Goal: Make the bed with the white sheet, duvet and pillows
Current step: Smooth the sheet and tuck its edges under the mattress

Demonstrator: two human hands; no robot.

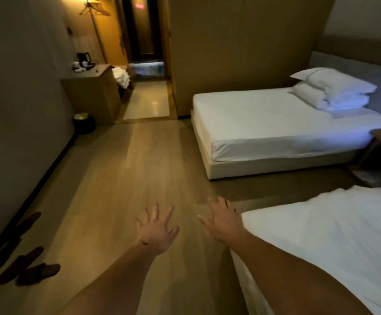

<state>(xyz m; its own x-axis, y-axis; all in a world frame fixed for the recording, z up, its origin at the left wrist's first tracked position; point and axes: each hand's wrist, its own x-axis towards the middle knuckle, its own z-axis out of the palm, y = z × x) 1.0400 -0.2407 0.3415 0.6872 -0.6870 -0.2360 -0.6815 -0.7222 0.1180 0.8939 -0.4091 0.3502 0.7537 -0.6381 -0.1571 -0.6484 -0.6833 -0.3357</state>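
Observation:
Two beds are in view. The far bed [264, 123] has a tight white sheet and two stacked white pillows [335, 89] at its head, with no duvet on it. The near bed [335, 242] at the lower right is covered in white cloth down to its foot corner. My left hand [156, 230] hovers over the wooden floor with fingers spread and holds nothing. My right hand [223, 220] is also spread and empty, just left of the near bed's corner. Both arms reach forward from the bottom edge.
Wooden floor [139, 167] runs between me and the far bed. A low cabinet [94, 96] with a kettle and cups stands at the left wall, a dark bin [83, 123] beside it. White linen [121, 76] lies heaped near the hallway. Dark slippers [30, 267] lie at lower left.

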